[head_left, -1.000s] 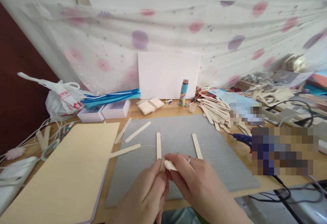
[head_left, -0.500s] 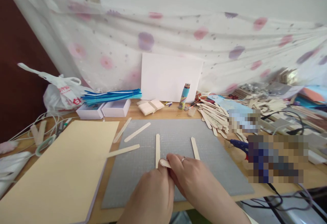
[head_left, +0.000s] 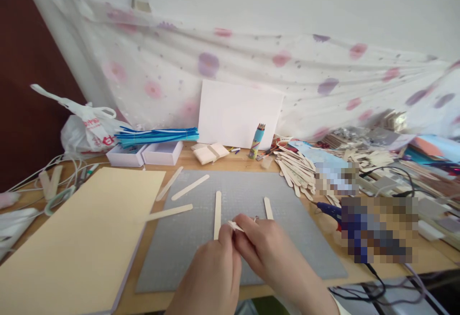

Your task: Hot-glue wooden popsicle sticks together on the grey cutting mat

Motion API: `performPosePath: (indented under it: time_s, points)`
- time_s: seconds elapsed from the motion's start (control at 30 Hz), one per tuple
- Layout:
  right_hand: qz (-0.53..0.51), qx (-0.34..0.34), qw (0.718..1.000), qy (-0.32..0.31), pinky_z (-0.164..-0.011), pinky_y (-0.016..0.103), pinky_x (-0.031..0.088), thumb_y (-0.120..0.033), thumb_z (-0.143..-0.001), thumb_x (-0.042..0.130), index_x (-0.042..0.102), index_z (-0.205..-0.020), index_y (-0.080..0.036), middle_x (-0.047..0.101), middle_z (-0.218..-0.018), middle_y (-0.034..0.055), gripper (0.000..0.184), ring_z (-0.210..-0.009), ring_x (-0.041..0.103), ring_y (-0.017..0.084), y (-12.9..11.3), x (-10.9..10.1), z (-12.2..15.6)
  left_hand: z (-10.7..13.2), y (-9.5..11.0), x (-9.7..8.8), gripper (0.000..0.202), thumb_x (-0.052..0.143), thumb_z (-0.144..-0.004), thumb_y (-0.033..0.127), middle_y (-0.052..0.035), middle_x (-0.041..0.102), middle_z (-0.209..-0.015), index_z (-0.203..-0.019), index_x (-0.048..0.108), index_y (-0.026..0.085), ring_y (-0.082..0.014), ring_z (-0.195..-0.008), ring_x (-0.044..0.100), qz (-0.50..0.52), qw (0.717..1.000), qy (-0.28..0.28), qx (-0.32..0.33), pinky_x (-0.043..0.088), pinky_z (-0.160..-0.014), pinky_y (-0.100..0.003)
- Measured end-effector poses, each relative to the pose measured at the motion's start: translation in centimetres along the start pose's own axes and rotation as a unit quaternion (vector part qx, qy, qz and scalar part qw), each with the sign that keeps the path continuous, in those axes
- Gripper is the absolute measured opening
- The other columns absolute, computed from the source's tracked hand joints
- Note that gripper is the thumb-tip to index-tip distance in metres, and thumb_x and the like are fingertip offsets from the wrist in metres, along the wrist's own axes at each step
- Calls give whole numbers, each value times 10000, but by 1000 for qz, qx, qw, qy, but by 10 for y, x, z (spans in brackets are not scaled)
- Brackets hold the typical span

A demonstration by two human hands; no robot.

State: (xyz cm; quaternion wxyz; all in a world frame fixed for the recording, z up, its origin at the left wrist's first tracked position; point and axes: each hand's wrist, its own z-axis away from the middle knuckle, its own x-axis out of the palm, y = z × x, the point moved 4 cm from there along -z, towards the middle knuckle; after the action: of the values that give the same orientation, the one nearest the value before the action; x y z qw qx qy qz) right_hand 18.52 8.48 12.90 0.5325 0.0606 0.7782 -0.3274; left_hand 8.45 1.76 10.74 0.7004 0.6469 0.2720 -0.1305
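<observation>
My left hand (head_left: pixel 215 267) and my right hand (head_left: pixel 271 248) are pressed together over the near part of the grey cutting mat (head_left: pixel 179 257). Both are closed on a wooden craft stick (head_left: pixel 235 226), whose short pale end pokes out between the fingers and looks splintered; the rest is hidden. One upright craft stick (head_left: pixel 217 214) lies just beyond my left hand. Another craft stick (head_left: pixel 268 208) lies beyond my right hand, its near end covered. Several more sticks, among them a slanted craft stick (head_left: pixel 190 187), lie at the mat's left.
A blue glue gun (head_left: pixel 328 212), partly blurred out, lies right of the mat with its cord hanging off the table. Behind it spreads a pile of craft sticks (head_left: pixel 294 169). A yellow board (head_left: pixel 82 238) covers the left. White boxes (head_left: pixel 163 153) and a pencil tube (head_left: pixel 256 142) stand behind.
The stick end between my fingers was smooth and rounded; now it appears broken and splintered. My hands stay together, and the view has shifted slightly.
</observation>
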Motion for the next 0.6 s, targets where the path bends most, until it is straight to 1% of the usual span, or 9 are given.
performPosePath:
  time_s: [0.1, 0.13, 0.2, 0.3, 0.37, 0.43, 0.5, 0.57, 0.6]
  points:
    - [-93, 23, 994, -43, -556, 215, 360, -260, -996, 353, 445, -744, -228, 534, -634, -37, 270, -554, 503, 117, 1, -13, 7, 1, -3, 4, 286, 411, -913, 459, 55, 455, -462, -799, 559, 242, -155, -408, 469, 206, 976, -52, -35, 374, -461, -256]
    - [-112, 30, 993, -32, -601, 214, 395, -297, -1009, 339, 482, -772, -229, 570, -679, -24, 285, -608, 543, 125, 6, -20, 10, 1, -5, 6, 314, 417, -908, 503, 74, 422, -461, -781, 539, 244, -133, -390, 419, 272, 958, -72, -52, 397, -456, -247]
    - [-116, 74, 990, 34, -699, 236, 450, -377, -1012, 338, 534, -885, -233, 638, -793, 13, 275, -753, 613, 159, 26, -35, 17, -1, -10, 6, 382, 458, -878, 583, 85, 407, -493, -740, 519, 233, -99, -400, 365, 355, 928, -81, -74, 410, -445, -224]
    - [-27, 222, 959, 171, -766, 315, 492, -428, -964, 384, 490, -1040, -221, 680, -909, 83, 244, -882, 651, 232, 82, -48, 31, -1, -21, 7, 499, 493, -840, 672, 91, 372, -485, -648, 480, 212, -61, -392, 304, 374, 918, -80, -101, 279, -392, -176]
    - [52, 305, 929, 201, -740, 361, 503, -373, -935, 378, 483, -1000, -215, 675, -842, 100, 201, -817, 658, 263, 121, -45, 37, 1, -27, 11, 553, 450, -844, 718, 108, 296, -428, -612, 429, 217, -50, -354, 243, 357, 921, -93, -123, 183, -374, -183]
    - [77, 331, 918, 204, -734, 400, 504, -320, -904, 395, 508, -925, -214, 666, -784, 111, 156, -782, 661, 289, 145, -37, 37, 2, -29, 14, 585, 429, -832, 754, 113, 260, -407, -589, 387, 223, -51, -341, 226, 333, 930, -87, -129, 164, -371, -195]
    - [93, 336, 913, 214, -809, 470, 484, -309, -870, 437, 527, -885, -200, 672, -849, 164, 141, -871, 654, 337, 146, -31, 36, 2, -28, 15, 605, 426, -815, 777, 109, 264, -413, -569, 358, 228, -54, -343, 241, 308, 940, -73, -126, 174, -373, -203]
    - [101, 313, 914, 236, -902, 507, 439, -348, -868, 471, 541, -917, -185, 660, -990, 203, 184, -1011, 613, 362, 123, -27, 36, -1, -25, 17, 608, 419, -819, 776, 102, 273, -426, -560, 337, 232, -61, -358, 252, 291, 946, -69, -123, 187, -381, -210]
    - [96, 290, 922, 239, -929, 483, 429, -384, -886, 474, 543, -956, -190, 649, -1048, 187, 218, -1053, 594, 342, 105, -25, 36, -3, -24, 18, 605, 412, -828, 768, 97, 273, -431, -556, 333, 233, -69, -371, 263, 280, 950, -71, -118, 198, -386, -214]
